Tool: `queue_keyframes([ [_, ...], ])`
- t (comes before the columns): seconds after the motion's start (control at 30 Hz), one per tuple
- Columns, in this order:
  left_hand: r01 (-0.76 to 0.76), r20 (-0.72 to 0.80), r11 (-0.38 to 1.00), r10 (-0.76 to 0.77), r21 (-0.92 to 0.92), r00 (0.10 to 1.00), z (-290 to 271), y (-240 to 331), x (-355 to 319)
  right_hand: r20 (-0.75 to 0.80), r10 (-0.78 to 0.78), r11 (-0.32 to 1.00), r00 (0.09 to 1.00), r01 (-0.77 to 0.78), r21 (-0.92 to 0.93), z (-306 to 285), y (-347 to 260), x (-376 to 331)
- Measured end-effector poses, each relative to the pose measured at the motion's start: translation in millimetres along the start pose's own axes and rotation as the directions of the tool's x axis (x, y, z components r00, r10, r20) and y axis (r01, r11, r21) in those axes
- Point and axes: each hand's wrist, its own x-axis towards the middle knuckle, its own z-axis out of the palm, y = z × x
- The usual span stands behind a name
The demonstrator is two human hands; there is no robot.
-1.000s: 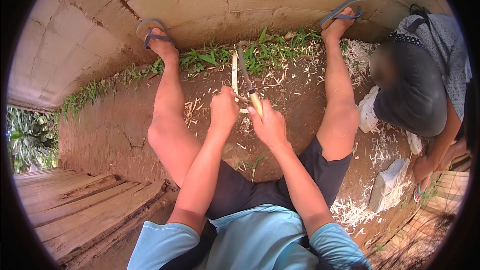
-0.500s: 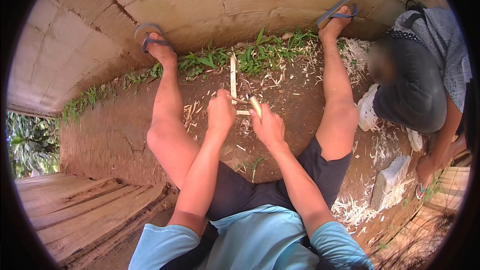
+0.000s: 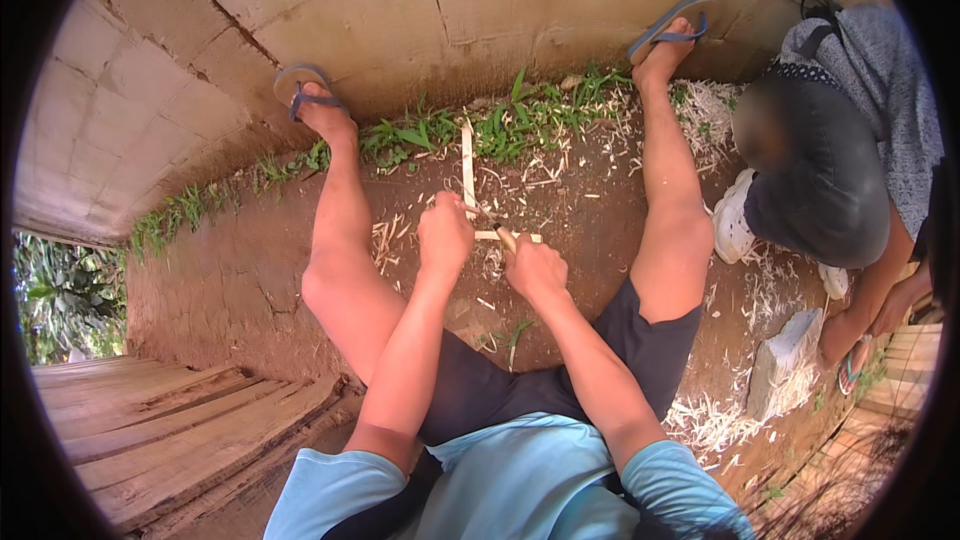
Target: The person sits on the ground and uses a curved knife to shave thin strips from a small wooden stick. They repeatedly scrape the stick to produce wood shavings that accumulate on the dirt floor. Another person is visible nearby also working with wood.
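Note:
My right hand (image 3: pixel 537 266) is wrapped round the handle of a knife (image 3: pixel 506 237), whose short dark blade points up and left toward my other hand. My left hand (image 3: pixel 446 232) is closed on a thin wooden stick (image 3: pixel 467 207); only a short end shows past the fingers, and the blade lies against or very near it. On the ground just beyond my hands lies a pale wooden strip (image 3: pixel 467 160), pointing away from me. A second pale strip (image 3: pixel 527 237) lies crosswise, partly hidden behind the knife and my right hand.
A block wall (image 3: pixel 500 10) rises ahead, with grass (image 3: pixel 520 120) along its base. Pale shavings (image 3: pixel 710 425) litter the dirt. At right a person (image 3: pixel 830 170) crouches beside a grey stone block (image 3: pixel 783 365). Wooden planks (image 3: pixel 190 420) lie at left.
The knife has tilted down and left, its blade moving from upright toward the stick at my left hand. My right hand has shifted slightly nearer to me.

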Motion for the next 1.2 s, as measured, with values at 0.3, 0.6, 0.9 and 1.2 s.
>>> queue_keyframes([
  [0.3, 0.025, 0.027, 1.000, -0.025, 0.010, 0.999, 0, 5, -3, -0.260, -0.157, 0.970, 0.953, 0.199, 0.142, 5, -3, -8],
  [0.6, 0.036, 0.015, 0.999, -0.036, -0.003, 0.999, -1, 1, -3, -0.308, -0.228, 0.912, 0.924, 0.313, 0.264, -11, -23, -18],
  [0.9, 0.080, 0.040, 0.996, -0.081, 0.035, 0.996, -4, 5, -5, 0.089, 0.065, 0.998, 0.994, -0.065, 0.001, 12, 1, -11],
  [1.2, 0.092, 0.049, 0.991, -0.096, 0.094, 0.994, -8, 9, -6, -0.489, -0.138, 0.920, 0.861, 0.294, 0.258, -18, -19, -17],
])
